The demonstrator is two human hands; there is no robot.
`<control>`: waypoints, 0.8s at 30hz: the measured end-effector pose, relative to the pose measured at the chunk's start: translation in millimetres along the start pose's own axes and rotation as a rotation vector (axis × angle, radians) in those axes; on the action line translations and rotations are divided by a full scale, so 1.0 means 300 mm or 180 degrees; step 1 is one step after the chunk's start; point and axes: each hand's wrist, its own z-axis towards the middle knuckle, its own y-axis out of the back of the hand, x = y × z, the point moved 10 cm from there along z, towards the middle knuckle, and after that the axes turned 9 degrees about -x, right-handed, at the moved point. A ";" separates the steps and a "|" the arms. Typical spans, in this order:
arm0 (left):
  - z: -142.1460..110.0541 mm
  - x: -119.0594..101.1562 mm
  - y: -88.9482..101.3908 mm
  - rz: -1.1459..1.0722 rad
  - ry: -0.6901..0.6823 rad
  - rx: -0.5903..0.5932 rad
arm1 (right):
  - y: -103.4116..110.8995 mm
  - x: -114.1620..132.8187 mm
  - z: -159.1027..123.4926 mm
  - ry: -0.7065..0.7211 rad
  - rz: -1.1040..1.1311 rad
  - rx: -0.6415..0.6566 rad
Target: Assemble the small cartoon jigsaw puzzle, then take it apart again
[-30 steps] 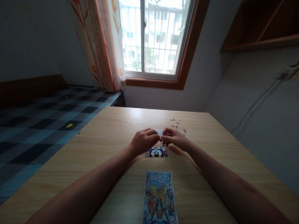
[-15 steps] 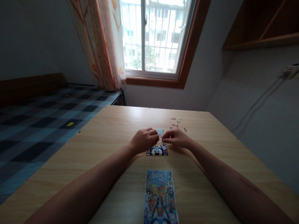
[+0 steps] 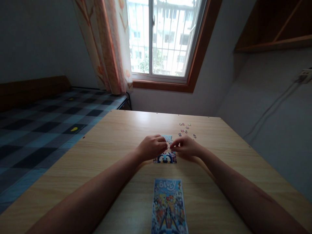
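A partly assembled jigsaw puzzle [image 3: 165,159] lies mid-table, with a blue cartoon dog face along its near edge and a pale blue strip at its far edge. My left hand [image 3: 152,147] rests over its left side, fingers curled together; what they hold, if anything, is hidden. At the puzzle's right side, my right hand [image 3: 185,145] has thumb and forefinger pinched low over the middle, around a small puzzle piece that is mostly hidden. Nearer to me lies a Bluey picture sheet [image 3: 168,206], crowded with cartoon figures.
Several loose puzzle pieces [image 3: 186,131] are scattered beyond my right hand on the wooden table [image 3: 122,162]. A bed with a checked cover [image 3: 48,130] stands left. Behind the table are a curtain [image 3: 107,48] and a window [image 3: 168,42]; a shelf [image 3: 275,44] hangs at right.
My right hand has lowered from beside the left fingertips to the puzzle, its fingers now closer to the surface. My left hand stays nearly still. The view has shifted slightly.
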 end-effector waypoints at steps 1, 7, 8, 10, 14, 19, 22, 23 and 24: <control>-0.001 0.002 -0.004 -0.0057 0.0020 0.0044 | -0.001 0.003 -0.001 0.0041 -0.0090 0.0004; -0.019 0.034 -0.030 -0.0324 0.0241 0.0298 | -0.021 0.022 -0.009 0.0388 -0.0621 0.0159; -0.023 0.043 -0.034 -0.0333 0.0297 0.0315 | -0.026 0.024 -0.010 0.0440 -0.0663 0.0200; -0.029 0.059 -0.042 -0.0340 0.0395 0.0357 | -0.034 0.032 -0.012 0.0537 -0.0699 0.0253; -0.035 0.073 -0.050 -0.0350 0.0523 0.0426 | -0.041 0.055 -0.015 0.0671 -0.0710 0.0273; -0.032 0.069 -0.047 -0.0394 0.0589 0.0461 | -0.044 0.093 -0.023 0.0912 -0.0845 0.0288; -0.032 0.067 -0.048 -0.0393 0.0598 0.0511 | -0.042 0.104 -0.025 0.1038 -0.0977 0.0251; -0.033 0.067 -0.049 -0.0388 0.0602 0.0524 | -0.041 0.104 -0.025 0.1042 -0.0981 0.0239; -0.033 0.068 -0.049 -0.0385 0.0607 0.0531 | -0.040 0.102 -0.025 0.1029 -0.0962 0.0228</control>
